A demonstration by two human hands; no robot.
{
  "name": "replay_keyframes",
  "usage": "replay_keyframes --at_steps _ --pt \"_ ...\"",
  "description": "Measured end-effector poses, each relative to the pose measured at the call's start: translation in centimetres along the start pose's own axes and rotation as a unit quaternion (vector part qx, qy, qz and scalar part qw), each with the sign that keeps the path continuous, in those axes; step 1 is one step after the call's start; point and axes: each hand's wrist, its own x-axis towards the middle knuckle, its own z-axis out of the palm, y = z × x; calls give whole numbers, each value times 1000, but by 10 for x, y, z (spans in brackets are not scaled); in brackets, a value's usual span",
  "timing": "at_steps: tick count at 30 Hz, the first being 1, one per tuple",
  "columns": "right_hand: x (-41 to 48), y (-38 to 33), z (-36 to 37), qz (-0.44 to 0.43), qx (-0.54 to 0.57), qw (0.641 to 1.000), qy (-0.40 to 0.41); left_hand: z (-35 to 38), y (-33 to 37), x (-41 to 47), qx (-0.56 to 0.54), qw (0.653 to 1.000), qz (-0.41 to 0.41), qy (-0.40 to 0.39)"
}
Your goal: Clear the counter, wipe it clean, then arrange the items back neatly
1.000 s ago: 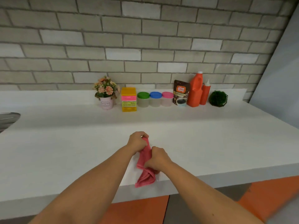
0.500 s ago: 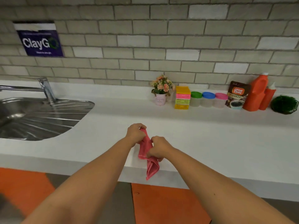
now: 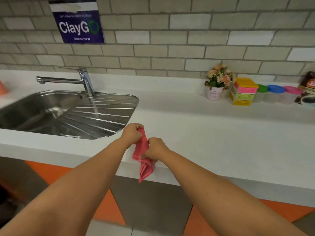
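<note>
Though near cloth, sink apart

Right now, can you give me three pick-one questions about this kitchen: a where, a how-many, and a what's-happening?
1. The tap stands: A left of the flowers; B right of them; C on top of them.
2. How many jars? A one; B three; C six.
3. The cloth is: A lying untouched; B gripped by the left hand and right hand; C hung on the tap.

Answers: 1 A, the tap is far to their left. 2 B, green, blue and pink lids show. 3 B, both hands curl round it.
</note>
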Motion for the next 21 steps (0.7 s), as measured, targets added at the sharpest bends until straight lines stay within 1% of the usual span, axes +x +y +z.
replay_keyframes --at_steps 3,8,12,13,16,21 --pt "17 -17 13 -18 10 1000 -4 -15 -12 13 29 999 9 9" --pt "44 -35 33 -31 59 998 6 -34 -31 34 50 999 13 15" --pt "59 -45 43 -17 81 997 6 -39 -37 51 77 997 26 -9" --pt "62 -49 41 -5 90 996 -3 -40 -39 57 77 996 27 -22" --pt "74 -54 29 28 110 993 -23 -45 -40 76 90 990 32 -102" --pt "84 -58 2 68 73 993 -65 -54 -23 95 182 960 24 -212"
